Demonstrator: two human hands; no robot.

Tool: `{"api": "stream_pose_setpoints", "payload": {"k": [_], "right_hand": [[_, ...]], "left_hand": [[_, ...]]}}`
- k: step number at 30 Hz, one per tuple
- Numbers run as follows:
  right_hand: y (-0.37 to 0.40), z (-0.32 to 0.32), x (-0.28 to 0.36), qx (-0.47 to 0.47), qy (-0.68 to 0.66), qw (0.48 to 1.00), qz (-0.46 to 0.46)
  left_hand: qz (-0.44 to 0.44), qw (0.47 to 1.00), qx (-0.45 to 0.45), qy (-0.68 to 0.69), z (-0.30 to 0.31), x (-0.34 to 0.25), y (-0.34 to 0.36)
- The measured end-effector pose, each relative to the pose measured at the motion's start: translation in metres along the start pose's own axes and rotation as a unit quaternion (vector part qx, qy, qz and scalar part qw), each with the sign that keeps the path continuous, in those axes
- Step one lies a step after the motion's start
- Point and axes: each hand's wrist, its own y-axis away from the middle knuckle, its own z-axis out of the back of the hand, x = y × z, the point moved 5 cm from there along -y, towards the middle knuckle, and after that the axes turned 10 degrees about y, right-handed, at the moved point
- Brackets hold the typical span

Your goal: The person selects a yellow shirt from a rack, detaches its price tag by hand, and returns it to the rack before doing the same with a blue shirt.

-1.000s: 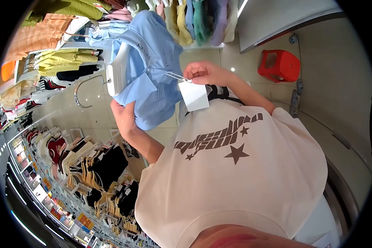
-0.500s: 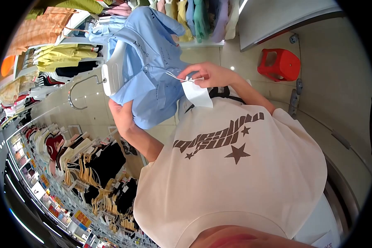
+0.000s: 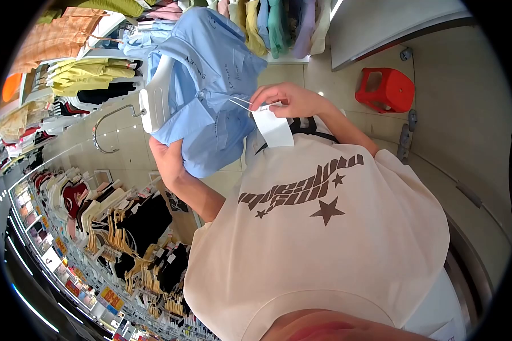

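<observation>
A light blue shirt (image 3: 196, 119) printed with small dark lettering hangs on a white plastic hanger (image 3: 156, 102) with a metal hook. My left hand (image 3: 168, 152) reaches under the shirt beside the hanger and holds it up, its fingers hidden by the fabric. With thumb and fingers pinched, my right hand (image 3: 281, 101) grips the top of a blank-looking white tag (image 3: 274, 128). A thin white string (image 3: 240, 102) runs taut from these fingers to the shirt's front.
Racks of coloured clothes (image 3: 279, 28) stand ahead, with yellow garments (image 3: 91, 77) at the left. Black garments on wooden hangers (image 3: 148, 221) fill a lower-left rack. A red plastic stool (image 3: 384, 90) stands on the tiled floor at the right, near a white panel (image 3: 381, 25).
The shirt's far sleeve side has spread out to the right and down. My right hand has shifted slightly, and the tag hangs straighter under its fingers. My left hand stays in place.
</observation>
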Motion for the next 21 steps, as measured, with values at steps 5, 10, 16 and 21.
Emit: {"api": "stream_pose_setpoints", "payload": {"k": [5,10,16,21], "right_hand": [[-0.002,0.000,-0.002,-0.026,-0.009,1.000,-0.005],[-0.006,0.002,0.001,-0.038,0.099,0.994,-0.001],[-0.011,0.007,-0.004,-0.126,0.068,0.990,-0.014],[-0.009,0.013,-0.004,-0.148,0.141,0.979,0.011]], "left_hand": [[0.003,1.000,0.001,-0.004,0.000,0.001,-0.001],[0.012,1.000,0.001,-0.018,-0.005,0.002,-0.002],[0.013,1.000,0.019,-0.021,-0.012,0.002,-0.006],[0.016,1.000,0.017,-0.014,-0.013,0.004,-0.008]]}}
